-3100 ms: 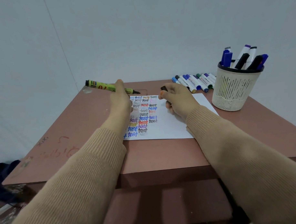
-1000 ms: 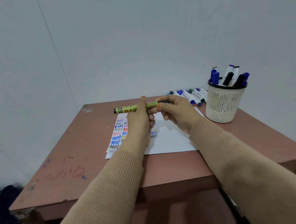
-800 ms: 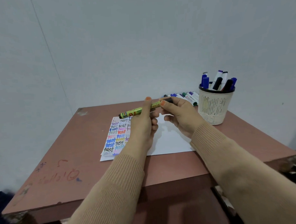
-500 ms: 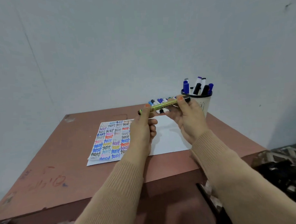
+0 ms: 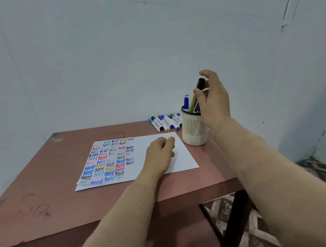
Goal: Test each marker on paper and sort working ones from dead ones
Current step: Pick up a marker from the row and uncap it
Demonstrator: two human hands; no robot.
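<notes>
Head camera is showing the right hand (image 5: 213, 101) pinching a green marker (image 5: 192, 103) near its black cap (image 5: 200, 83), thumb and fingers curled on the upper barrel. The marker is hanging steeply tilted over the cup (image 5: 193, 129), and its lower end appears to be dipping just inside the rim. The left hand (image 5: 159, 155) is resting on the bare part of the paper (image 5: 183, 159), fingers loosely curled and holding nothing that can be seen.

Handling, as a judgement: the marker is looking light, rigid and smooth, so a light pinch is serving. A grip on the barrel rather than on the cap alone is the safer hold, since a cap can pull off. The cup is looking light and tall, and a sideways knock may be tipping it.

Count:
- Hands: two, well apart.
- Paper: one sheet, lying flat on the desk (image 5: 58, 164), its left part filled with coloured test words.
- Cup: one, standing just beside the sheet's far right corner.
- Markers in the cup: a blue marker (image 5: 185, 102) is showing, with at least one more partly hidden by the hand. The full number cannot be told.
- Row of markers (image 5: 165, 121) lying behind the sheet, beside the cup: roughly seven, too blurred for an exact count
</notes>
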